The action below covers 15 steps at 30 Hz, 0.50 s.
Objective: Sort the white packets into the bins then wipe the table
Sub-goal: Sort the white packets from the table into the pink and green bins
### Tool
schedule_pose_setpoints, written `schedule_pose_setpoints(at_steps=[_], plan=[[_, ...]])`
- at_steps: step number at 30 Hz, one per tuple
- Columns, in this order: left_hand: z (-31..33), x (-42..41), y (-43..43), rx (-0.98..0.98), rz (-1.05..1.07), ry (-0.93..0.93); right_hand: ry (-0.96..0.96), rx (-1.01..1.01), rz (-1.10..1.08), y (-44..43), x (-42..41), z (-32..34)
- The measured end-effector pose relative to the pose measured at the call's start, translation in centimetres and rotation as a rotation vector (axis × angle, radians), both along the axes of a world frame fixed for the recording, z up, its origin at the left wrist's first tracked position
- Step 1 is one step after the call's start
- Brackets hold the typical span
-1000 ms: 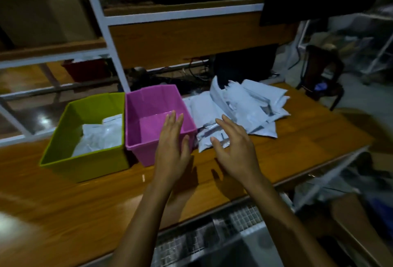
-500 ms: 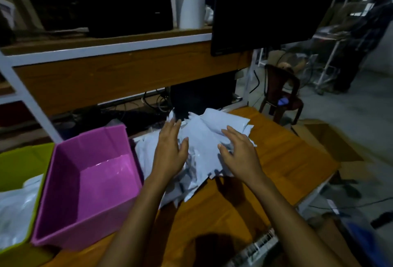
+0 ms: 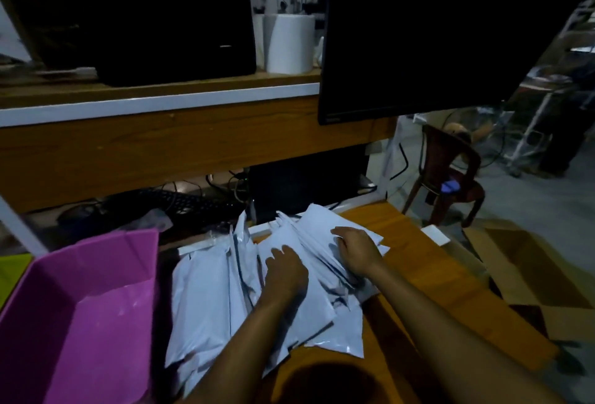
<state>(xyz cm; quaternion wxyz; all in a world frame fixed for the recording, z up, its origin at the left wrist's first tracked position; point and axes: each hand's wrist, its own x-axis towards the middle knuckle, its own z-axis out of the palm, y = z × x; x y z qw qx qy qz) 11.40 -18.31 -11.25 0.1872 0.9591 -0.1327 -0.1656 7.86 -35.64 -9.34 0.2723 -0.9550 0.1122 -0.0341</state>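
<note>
A loose pile of white packets (image 3: 212, 294) lies on the wooden table (image 3: 428, 278), just right of the pink bin (image 3: 80, 313). My left hand (image 3: 285, 271) rests palm down on the middle of the pile, fingers slightly spread. My right hand (image 3: 355, 250) lies on the pile's right side with its fingers curled down among the top packets; whether it grips one is hidden. The pink bin looks empty. Only a sliver of the green bin (image 3: 9, 270) shows at the far left edge.
A dark monitor (image 3: 450, 33) hangs over the table's back right. A wooden shelf (image 3: 161, 91) with a black box and white rolls (image 3: 289, 42) runs above. Cables and a keyboard (image 3: 180, 204) lie behind the pile. A red chair (image 3: 447, 175) and cardboard (image 3: 531, 268) stand beyond the table's right edge.
My view has swung further right and closer to the pile. Both hands have come down from hovering onto the packets, the right one curling its fingers into them.
</note>
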Motion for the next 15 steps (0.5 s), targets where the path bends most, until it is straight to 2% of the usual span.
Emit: schedule_pose_setpoints(at_steps=[2, 4, 9, 15], plan=[[-2.0, -0.1, -0.6, -0.107, 0.011, -0.204, 0.070, 0.026, 0.071, -1.0, 1.6, -1.5], [-3.7, -0.2, -1.1, -0.188, -0.007, -0.312, 0.058, 0.097, 0.118, -0.9, 2.4, -2.5], [-7.3, -0.3, -2.3, -0.385, 0.164, -0.309, 0.097, 0.304, 0.168, 1.2, 2.8, -3.9], [-7.8, -0.3, -3.6, -0.549, 0.237, -0.286, 0.041, 0.334, 0.080, 1.9, 3.0, -6.2]])
